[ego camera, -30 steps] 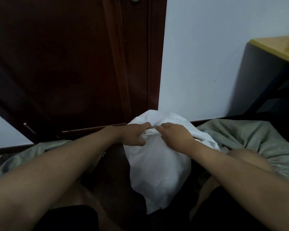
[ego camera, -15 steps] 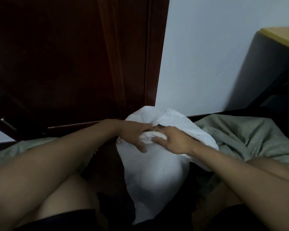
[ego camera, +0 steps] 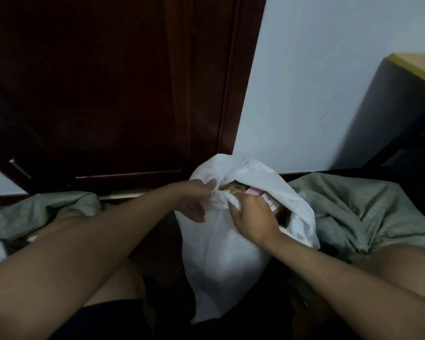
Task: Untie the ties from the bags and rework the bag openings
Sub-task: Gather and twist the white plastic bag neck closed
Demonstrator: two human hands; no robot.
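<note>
A white plastic bag (ego camera: 221, 253) stands between my knees, its mouth gaping at the top. Inside the opening I see small boxes (ego camera: 253, 192), tan and pink. My left hand (ego camera: 196, 200) pinches the bunched near rim of the bag with thumb and fingertips. My right hand (ego camera: 252, 217) grips the same twisted bunch of plastic from the right, fingers curled round it. No separate tie is visible; the bunched plastic between my hands hides any knot.
A dark red wooden door (ego camera: 108, 82) with a metal handle (ego camera: 20, 168) rises behind the bag, beside a pale wall (ego camera: 317, 82). Grey-green bedding (ego camera: 353, 212) lies right and left. A yellow-topped desk (ego camera: 417, 67) stands at far right.
The bag's mouth has opened wider, showing boxes inside. My hands have drawn slightly apart while still holding the bunched near rim.
</note>
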